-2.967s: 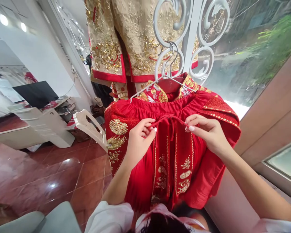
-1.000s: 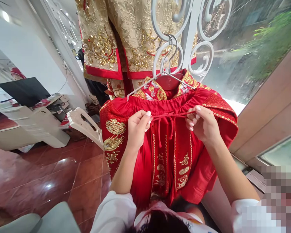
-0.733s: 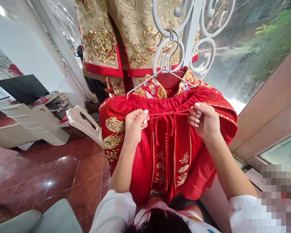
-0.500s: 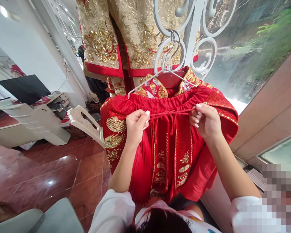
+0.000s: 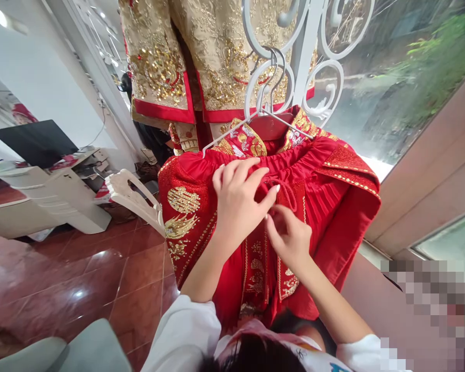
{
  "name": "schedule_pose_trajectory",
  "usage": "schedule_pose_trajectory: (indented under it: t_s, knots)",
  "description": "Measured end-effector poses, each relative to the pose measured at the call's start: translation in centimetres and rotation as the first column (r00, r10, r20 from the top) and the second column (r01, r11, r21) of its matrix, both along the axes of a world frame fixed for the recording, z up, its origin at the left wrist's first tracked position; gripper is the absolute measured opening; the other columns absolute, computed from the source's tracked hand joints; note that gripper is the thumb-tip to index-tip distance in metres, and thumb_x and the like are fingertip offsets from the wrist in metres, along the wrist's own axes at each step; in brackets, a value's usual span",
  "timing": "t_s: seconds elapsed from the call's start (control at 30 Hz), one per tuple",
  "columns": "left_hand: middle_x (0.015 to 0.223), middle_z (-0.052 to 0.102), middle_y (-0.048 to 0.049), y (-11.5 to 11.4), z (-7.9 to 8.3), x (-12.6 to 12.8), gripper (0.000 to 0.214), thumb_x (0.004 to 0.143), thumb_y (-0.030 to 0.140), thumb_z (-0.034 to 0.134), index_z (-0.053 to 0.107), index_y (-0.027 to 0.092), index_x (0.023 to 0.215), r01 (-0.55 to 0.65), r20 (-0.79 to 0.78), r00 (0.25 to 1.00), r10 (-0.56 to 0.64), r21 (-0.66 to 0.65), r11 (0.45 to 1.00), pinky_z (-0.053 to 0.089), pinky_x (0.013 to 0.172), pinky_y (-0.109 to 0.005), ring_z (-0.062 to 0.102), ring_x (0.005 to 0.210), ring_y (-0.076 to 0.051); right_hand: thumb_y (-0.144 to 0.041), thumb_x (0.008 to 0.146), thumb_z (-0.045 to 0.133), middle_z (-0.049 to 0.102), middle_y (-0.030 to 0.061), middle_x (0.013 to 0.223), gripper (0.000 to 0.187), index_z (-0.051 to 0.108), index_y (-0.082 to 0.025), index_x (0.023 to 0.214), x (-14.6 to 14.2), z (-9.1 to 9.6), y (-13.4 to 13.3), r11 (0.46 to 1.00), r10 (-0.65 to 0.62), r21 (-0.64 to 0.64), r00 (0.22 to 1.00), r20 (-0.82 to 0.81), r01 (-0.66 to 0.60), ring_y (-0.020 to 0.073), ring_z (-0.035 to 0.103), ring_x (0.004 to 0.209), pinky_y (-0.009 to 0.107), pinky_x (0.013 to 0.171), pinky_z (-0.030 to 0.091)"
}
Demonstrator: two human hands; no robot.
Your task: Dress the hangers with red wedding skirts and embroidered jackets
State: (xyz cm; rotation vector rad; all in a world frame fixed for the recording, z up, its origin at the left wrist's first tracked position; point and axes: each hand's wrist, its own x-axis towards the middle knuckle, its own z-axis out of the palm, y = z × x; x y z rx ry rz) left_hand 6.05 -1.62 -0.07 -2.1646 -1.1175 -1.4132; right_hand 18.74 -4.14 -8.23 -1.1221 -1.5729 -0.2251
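A gold garment point(image 5: 232, 62) hangs behind and above the red skirt point(image 5: 256, 258), which is on a hanger point(image 5: 289, 124). The left hand point(image 5: 240, 199) is spread over the skirt's upper front, the right hand point(image 5: 290, 235) curled at the skirt's middle; whether its fingers grip the cord point(image 5: 290, 194) looping from the skirt's top is not clear.

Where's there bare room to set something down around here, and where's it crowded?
The widest bare patch is the red tiled floor, bordered by the white desk, carved chair, pale grey seat and left sleeve. It's crowded at the cord of the red garment, where the left hand and right hand come close together. Clutter sits beside the dark screen.
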Motion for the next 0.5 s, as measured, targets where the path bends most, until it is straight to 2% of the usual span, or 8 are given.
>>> schedule_pose_trajectory:
  t_s: [0.07,0.13,0.2,0.3,0.4,0.5]
  knots:
    - [0.107,0.068,-0.0013,0.7,-0.1,0.9,0.018,0.087,0.033,0.056,0.064,0.024,0.101,-0.001,-0.069,0.998,-0.007,-0.119,0.993,0.023,0.107,-0.049,0.056,0.105,-0.021,-0.036,0.088,0.054,0.061,-0.0004,0.062,0.022,0.059,-0.015,0.091,-0.4,0.3,1.1,0.976,-0.212,-0.049,0.977,0.011,0.213,0.0094,0.053,0.049,0.021,0.048,0.034]
    - [0.098,0.070,0.0011,1.5,-0.6,1.2,0.015,0.090,0.030,0.052,0.064,0.025,0.097,0.015,-0.065,0.998,-0.027,-0.174,0.985,0.020,0.107,-0.047,0.058,0.097,-0.019,-0.045,0.088,0.051,0.063,0.0025,0.066,0.031,0.058,-0.015,0.090,-0.1,0.8,2.0,0.938,-0.328,-0.098,0.943,0.052,0.331,0.0116,0.054,0.052,0.022,0.048,0.029]
    - [0.092,0.071,0.0023,2.2,-1.0,1.0,0.013,0.090,0.031,0.052,0.064,0.025,0.090,0.048,-0.014,0.999,-0.051,-0.161,0.986,0.022,0.104,-0.045,0.060,0.092,-0.018,-0.046,0.091,0.044,0.062,0.0045,0.066,0.034,0.058,-0.016,0.086,0.6,1.4,2.4,0.930,-0.314,-0.140,0.934,0.170,0.339,0.0126,0.054,0.053,0.023,0.048,0.024]
    - [0.083,0.071,0.0019,3.2,-1.4,0.7,0.016,0.088,0.036,0.055,0.065,0.025,0.081,0.101,0.058,0.994,-0.096,-0.108,0.989,0.024,0.099,-0.045,0.060,0.082,-0.019,-0.036,0.095,0.033,0.058,0.0046,0.057,0.037,0.057,-0.017,0.074,1.4,1.9,2.2,0.930,-0.234,-0.190,0.908,0.348,0.313,0.0120,0.048,0.046,0.025,0.048,0.018]
    - [0.080,0.071,0.0009,4.0,-1.4,0.9,0.016,0.086,0.036,0.057,0.067,0.026,0.079,0.116,0.096,0.989,-0.109,-0.077,0.990,0.023,0.097,-0.046,0.058,0.078,-0.020,-0.031,0.095,0.033,0.056,0.0045,0.053,0.036,0.058,-0.017,0.074,1.9,1.9,1.8,0.914,-0.263,-0.186,0.875,0.407,0.361,0.0121,0.044,0.042,0.026,0.047,0.016]
    - [0.079,0.071,0.0002,4.3,-1.5,1.5,0.015,0.085,0.035,0.058,0.068,0.027,0.079,0.091,0.101,0.991,-0.086,-0.050,0.995,0.022,0.097,-0.047,0.057,0.075,-0.020,-0.030,0.094,0.037,0.059,0.0044,0.054,0.033,0.060,-0.016,0.076,2.4,1.8,1.5,0.919,-0.272,-0.150,0.861,0.429,0.365,0.0124,0.047,0.043,0.025,0.047,0.017]
